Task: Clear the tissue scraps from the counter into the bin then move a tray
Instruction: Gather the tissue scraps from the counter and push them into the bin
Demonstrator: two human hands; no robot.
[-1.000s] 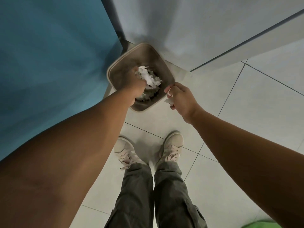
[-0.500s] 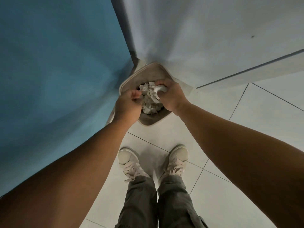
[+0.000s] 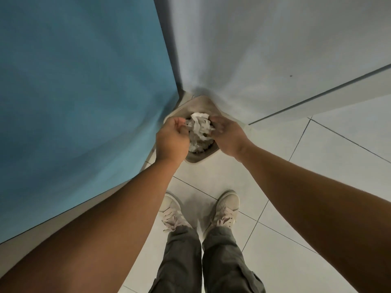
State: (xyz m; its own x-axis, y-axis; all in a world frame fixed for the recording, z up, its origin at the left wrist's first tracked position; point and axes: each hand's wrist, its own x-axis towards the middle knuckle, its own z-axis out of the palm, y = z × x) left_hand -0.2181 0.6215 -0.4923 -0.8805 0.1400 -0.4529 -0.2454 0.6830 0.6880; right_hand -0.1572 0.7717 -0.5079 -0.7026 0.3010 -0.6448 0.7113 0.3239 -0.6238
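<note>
Count: two hands, one bin, one heap of tissue scraps, two shoes, two trouser legs.

Bin (image 3: 202, 103): one, tan, squarish with rounded corners. It stands on the tiled floor (image 3: 317, 187), pushed into the corner where the blue panel (image 3: 74, 92) meets the white wall (image 3: 264, 49). Its far rim is at the wall and its near rim points at your feet.

Tissue scraps (image 3: 200, 125): one crumpled white heap in the bin, filling the mouth and mounded above the rim in the middle. Single scraps can't be counted, they're tangled together.

Your left hand (image 3: 172, 138) is over the bin's left rim. Its fingers are curled in against the left side of the heap and read as pinching a strip of the scraps.

Your right hand (image 3: 227, 136) is over the bin's right rim with its fingers against the right side of the heap. The fingertips are motion-blurred, so I can't tell whether it's clamped on the tissue or just touching it.

The heap sits directly between the two hands. Both forearms run in from the lower corners of the view.

On the floor near the bin's near rim: left shoe (image 3: 171, 210) and right shoe (image 3: 228, 205), both pale with laces, side by side and apart. The two grey-green trouser legs (image 3: 182, 256) are above them.
</note>
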